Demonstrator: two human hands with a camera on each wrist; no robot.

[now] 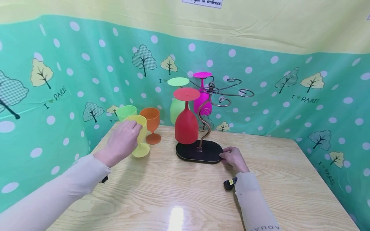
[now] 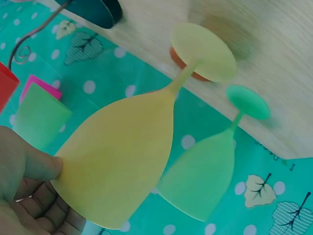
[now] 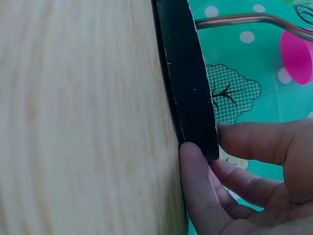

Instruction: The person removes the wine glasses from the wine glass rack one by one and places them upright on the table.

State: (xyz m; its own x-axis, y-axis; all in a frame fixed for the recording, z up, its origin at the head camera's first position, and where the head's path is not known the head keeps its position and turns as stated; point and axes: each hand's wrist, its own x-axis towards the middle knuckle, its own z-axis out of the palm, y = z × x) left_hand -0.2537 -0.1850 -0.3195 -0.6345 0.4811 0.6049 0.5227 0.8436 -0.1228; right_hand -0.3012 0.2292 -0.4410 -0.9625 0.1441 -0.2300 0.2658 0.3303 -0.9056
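My left hand [image 1: 122,139] pinches the rim of a yellow goblet [image 2: 122,152], thumb outside the bowl; the goblet is upright, its foot close over the tabletop. My right hand [image 1: 234,158] holds the right end of the black oval base [image 1: 188,154] of a goblet rack, with thumb and fingers on its edge. From the rack's left side hang a red goblet [image 1: 186,128], a light green goblet [image 1: 175,112] and a magenta goblet [image 1: 199,102], all upside down. In the head view, the light green one is partly hidden behind the red.
A green goblet [image 1: 122,110] and an orange goblet [image 1: 153,120] stand upright at the table's back left, near the yellow one. Curled metal arms [image 1: 231,94] reach out from the rack's right side. A patterned curtain [image 1: 260,77] hangs behind the wooden table [image 1: 162,192].
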